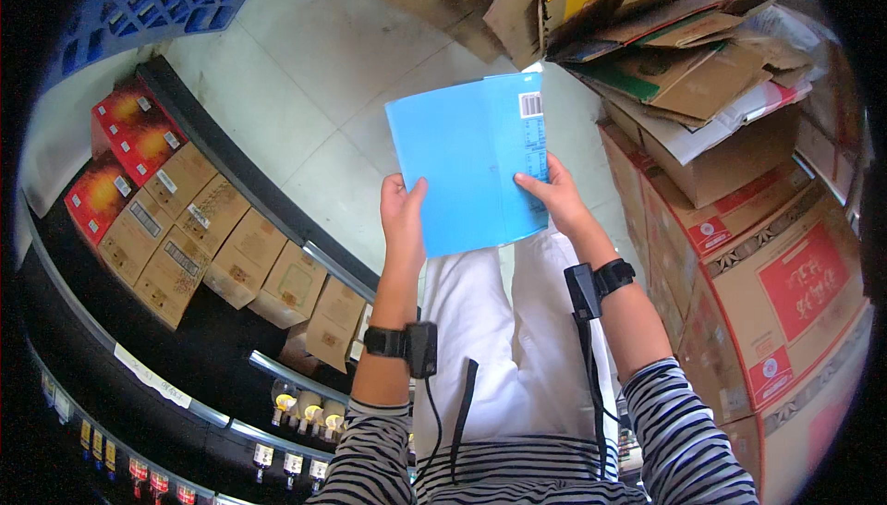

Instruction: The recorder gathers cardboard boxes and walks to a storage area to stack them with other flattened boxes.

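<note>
Between my two hands is a flattened light-blue carton [457, 168], with a barcode and a column of small print along its right side. A vertical crease runs down it. My left hand [403, 217] grips the carton's lower left edge, its thumb on the front face. On the right edge, my right hand [554, 193] holds it with the thumb lying over the printed strip. The fingers behind the carton are mostly hidden. It is held up above my legs and the tiled floor.
At left, a dark shelf [212, 339] carries brown cartons [245, 255] and red boxes [139, 131]; small bottles [309, 410] line its lower tiers. Flattened cardboard [684, 71] is heaped at upper right above stacked large cartons [785, 292]. A blue plastic crate [157, 6] is at upper left.
</note>
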